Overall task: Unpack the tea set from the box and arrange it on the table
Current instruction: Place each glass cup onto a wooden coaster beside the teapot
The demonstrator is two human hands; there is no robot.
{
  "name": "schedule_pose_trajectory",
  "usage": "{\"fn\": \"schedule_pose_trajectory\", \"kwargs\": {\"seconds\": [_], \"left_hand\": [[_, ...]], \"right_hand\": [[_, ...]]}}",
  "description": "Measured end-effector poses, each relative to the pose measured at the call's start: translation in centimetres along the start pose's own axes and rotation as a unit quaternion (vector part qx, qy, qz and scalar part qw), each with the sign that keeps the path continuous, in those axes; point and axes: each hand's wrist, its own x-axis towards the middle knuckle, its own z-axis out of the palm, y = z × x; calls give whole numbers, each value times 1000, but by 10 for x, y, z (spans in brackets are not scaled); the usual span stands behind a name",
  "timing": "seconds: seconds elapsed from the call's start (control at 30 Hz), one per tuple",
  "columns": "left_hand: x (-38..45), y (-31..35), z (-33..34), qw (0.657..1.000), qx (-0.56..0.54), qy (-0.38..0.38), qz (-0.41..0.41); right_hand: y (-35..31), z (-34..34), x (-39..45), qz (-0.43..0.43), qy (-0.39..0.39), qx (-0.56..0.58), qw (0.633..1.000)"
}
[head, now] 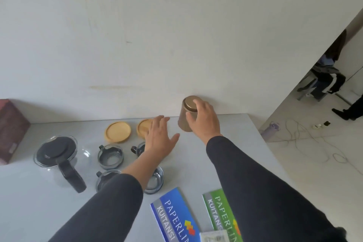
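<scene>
My right hand point(204, 119) grips a gold-brown tin canister point(185, 118) at the far edge of the white table point(235, 143), close to the wall. My left hand point(159, 137) hovers flat with fingers spread over the table, covering part of a wooden coaster point(142, 126). A second wooden coaster point(117, 131) lies to its left. A glass teapot with a black lid and handle point(57, 153) stands at the left. Several glass cups with dark handles sit in the middle: one point(110, 155) in plain view, another point(138, 148) and two nearer ones partly hidden by my left forearm.
A dark red box point(11, 129) stands at the table's left edge against the wall. A blue booklet point(174, 216) and a green booklet point(222, 214) lie at the near edge. To the right the table ends; cables and a bottle point(272, 128) lie on the floor.
</scene>
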Motion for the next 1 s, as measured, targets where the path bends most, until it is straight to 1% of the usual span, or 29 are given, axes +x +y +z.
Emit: {"fn": "schedule_pose_trajectory", "kwargs": {"seconds": [0.1,0.3,0.4,0.5,0.57,0.73,0.87,1.0], "left_hand": [[20,12,23,1000,-5,-17,-19],[71,28,58,996,-60,-18,-69],[90,37,73,989,-108,-25,-94],[105,42,89,980,-174,-3,-99],[113,45,98,975,-198,13,-103],[131,56,111,964,-227,10,-138],[130,55,113,966,-224,20,-130],[128,54,112,962,-244,22,-123]], "right_hand": [[18,10,33,2,-39,8,999],[39,38,80,34,-93,25,995],[51,48,92,24,-91,12,995],[60,53,100,25,-80,18,996],[63,55,104,18,-69,20,997],[77,59,109,-12,-69,24,997],[83,57,113,-31,-71,40,996],[87,56,116,-46,-80,72,993]]}}
